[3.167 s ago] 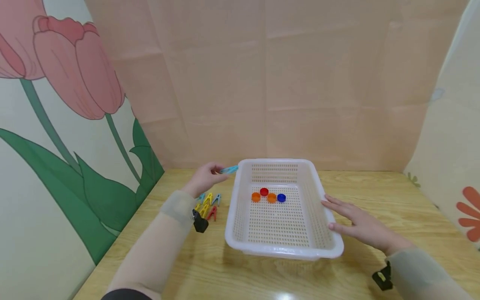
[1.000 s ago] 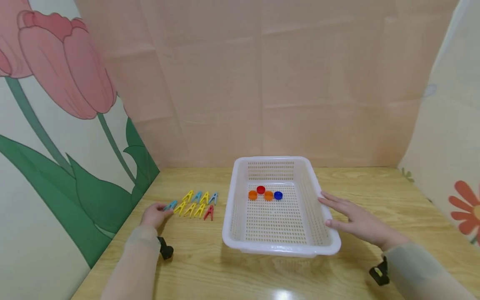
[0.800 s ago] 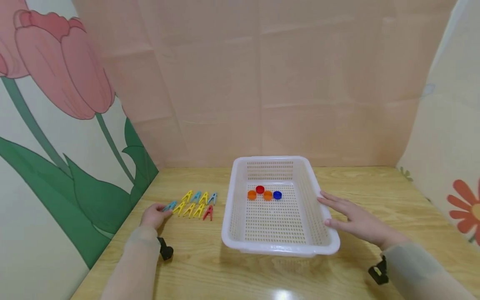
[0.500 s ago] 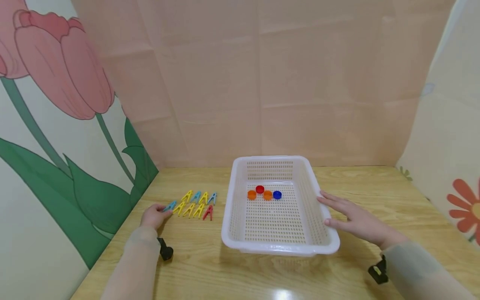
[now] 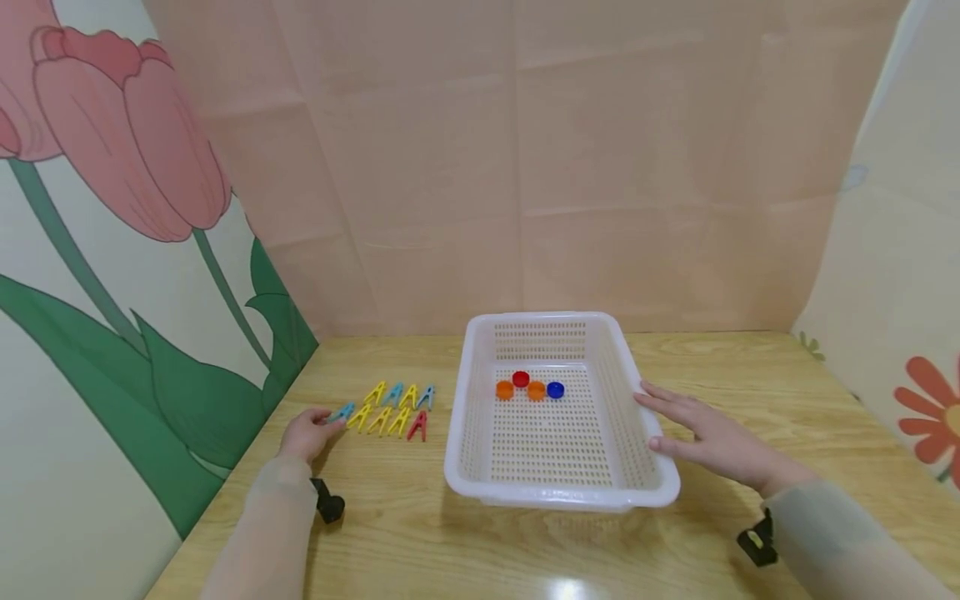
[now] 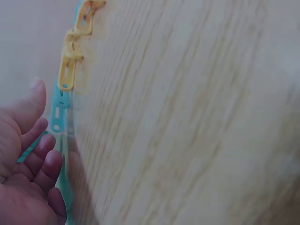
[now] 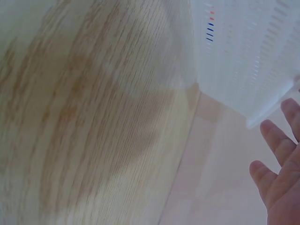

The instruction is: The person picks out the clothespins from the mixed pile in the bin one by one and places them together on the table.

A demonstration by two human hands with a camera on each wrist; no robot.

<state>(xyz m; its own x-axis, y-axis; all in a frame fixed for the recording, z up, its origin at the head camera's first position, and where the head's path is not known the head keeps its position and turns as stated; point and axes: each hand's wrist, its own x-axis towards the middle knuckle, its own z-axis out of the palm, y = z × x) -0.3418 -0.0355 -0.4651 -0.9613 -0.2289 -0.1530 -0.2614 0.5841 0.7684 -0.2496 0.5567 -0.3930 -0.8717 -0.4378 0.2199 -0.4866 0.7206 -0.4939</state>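
My left hand (image 5: 306, 435) rests on the table at the left end of two rows of clothespins, its fingertips right at a light-blue clothespin (image 5: 345, 411). In the left wrist view the thumb and loosely curled fingers stand apart, with the blue clothespin (image 6: 58, 110) just past them. The other clothespins lie to its right: yellow ones (image 5: 380, 419), blue ones (image 5: 425, 397) and a red clothespin (image 5: 417, 426). With fingers spread, my right hand (image 5: 712, 442) touches the right rim of a white perforated plastic basket (image 5: 562, 497).
Inside the basket, toward the back, lie several small round caps: orange (image 5: 505, 390), red (image 5: 521, 379) and blue (image 5: 555, 390). All stand on a wood-grain table (image 5: 405, 517). Pink sheeting (image 5: 517, 167) closes off the back, and a tulip-painted wall (image 5: 112, 292) rises on the left.
Earlier, the left hand held a light-blue clothespin by the basket's left rim; it is now down at the left end of the rows. The right hand stays at the rim.
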